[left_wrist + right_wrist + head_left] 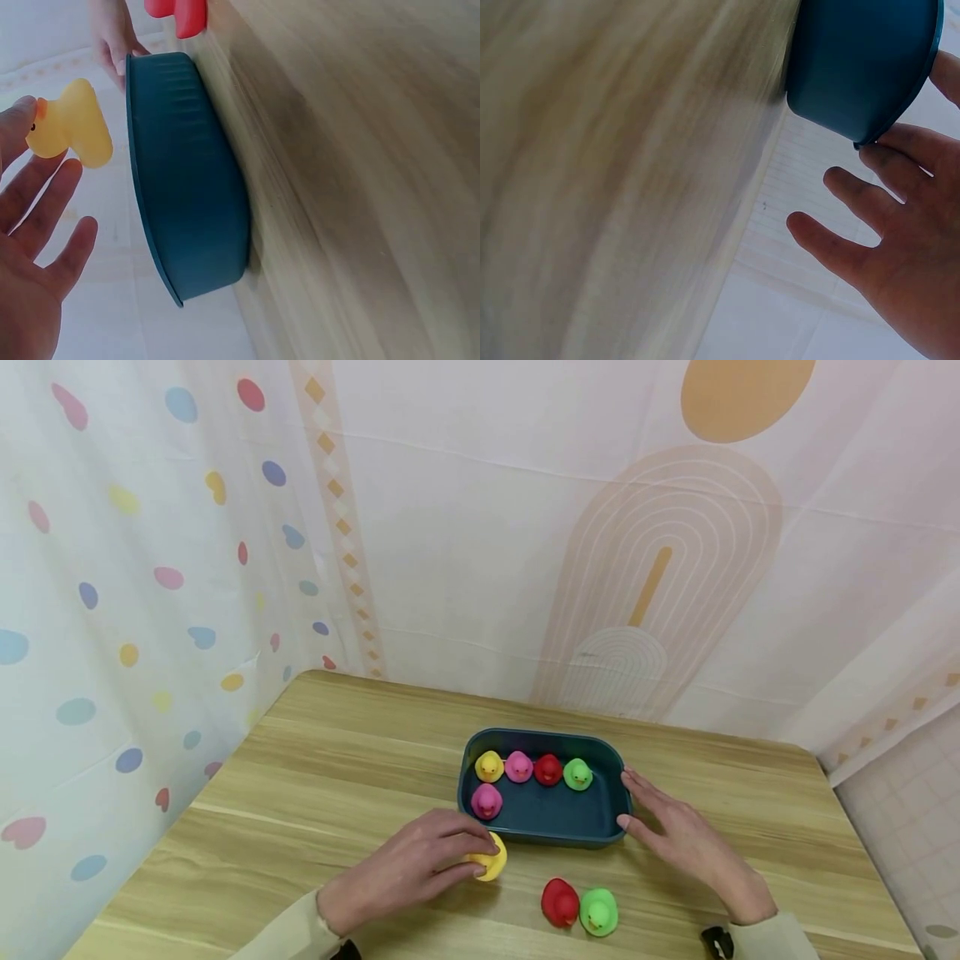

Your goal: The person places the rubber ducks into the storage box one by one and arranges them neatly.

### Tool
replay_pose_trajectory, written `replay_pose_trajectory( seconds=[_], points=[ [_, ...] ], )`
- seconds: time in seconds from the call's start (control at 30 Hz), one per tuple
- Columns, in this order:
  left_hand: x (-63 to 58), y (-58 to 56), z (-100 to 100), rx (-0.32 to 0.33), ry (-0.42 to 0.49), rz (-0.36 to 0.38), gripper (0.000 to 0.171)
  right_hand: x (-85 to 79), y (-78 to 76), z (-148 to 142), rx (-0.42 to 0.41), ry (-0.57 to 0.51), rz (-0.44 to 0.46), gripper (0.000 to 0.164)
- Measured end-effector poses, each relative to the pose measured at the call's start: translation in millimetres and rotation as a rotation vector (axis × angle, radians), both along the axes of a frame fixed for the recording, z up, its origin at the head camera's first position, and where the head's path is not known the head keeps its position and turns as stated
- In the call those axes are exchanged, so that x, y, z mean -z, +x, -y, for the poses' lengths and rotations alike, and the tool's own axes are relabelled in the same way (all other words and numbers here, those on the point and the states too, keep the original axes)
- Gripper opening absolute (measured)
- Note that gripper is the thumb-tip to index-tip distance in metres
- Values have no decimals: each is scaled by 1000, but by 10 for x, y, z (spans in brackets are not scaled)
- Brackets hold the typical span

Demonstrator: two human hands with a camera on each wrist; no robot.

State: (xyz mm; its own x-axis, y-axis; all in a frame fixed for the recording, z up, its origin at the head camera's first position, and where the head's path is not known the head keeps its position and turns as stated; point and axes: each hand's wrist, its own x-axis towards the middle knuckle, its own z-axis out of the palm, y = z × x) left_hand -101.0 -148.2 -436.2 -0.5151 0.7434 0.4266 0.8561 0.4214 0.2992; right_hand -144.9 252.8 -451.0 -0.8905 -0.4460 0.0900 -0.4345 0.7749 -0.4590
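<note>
Just outside the tray (558, 841), near its front left corner: yellow duck (495, 860) up off the table (360, 793), and I've got it!
Left hand (423, 860): pinching that duck between thumb and fingers, little finger standing free.
Right hand (686, 839): long fingers spread, touching the tray's right end, clutching nothing.
Duck in transit: mid-transfer, I'd judge; next seems to call for clearing the rim, then a gentle release beside the dark pink duck (487, 802) in front.
Waiting on the table: red duck (560, 903) and green duck (599, 912), side by side.
Duck skin: smooth, rounded, likely soft vinyl, so a light squeeze should do.
Tray walls: dark teal, plastic-looking, faintly ribbed, corners rounded.
Tabletop: pale wood grain, long streaks.
</note>
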Motion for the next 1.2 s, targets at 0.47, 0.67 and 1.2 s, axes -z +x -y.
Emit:
replay_pose_trajectory(
  seconds=[0.47, 0.67, 1.2],
  points=[
    [-68, -159, -211, -35, -6, -5, 23, 16, 5, 2, 1, -2, -14, 67],
    [-76, -251, -288, -45, 34, 0, 21, 29, 8, -1, 0, -9, -32, 66],
    [-61, -467, -423, -118, 6, 96, 22, 22, 11, -4, -3, -19, -17, 67]
  ],
)
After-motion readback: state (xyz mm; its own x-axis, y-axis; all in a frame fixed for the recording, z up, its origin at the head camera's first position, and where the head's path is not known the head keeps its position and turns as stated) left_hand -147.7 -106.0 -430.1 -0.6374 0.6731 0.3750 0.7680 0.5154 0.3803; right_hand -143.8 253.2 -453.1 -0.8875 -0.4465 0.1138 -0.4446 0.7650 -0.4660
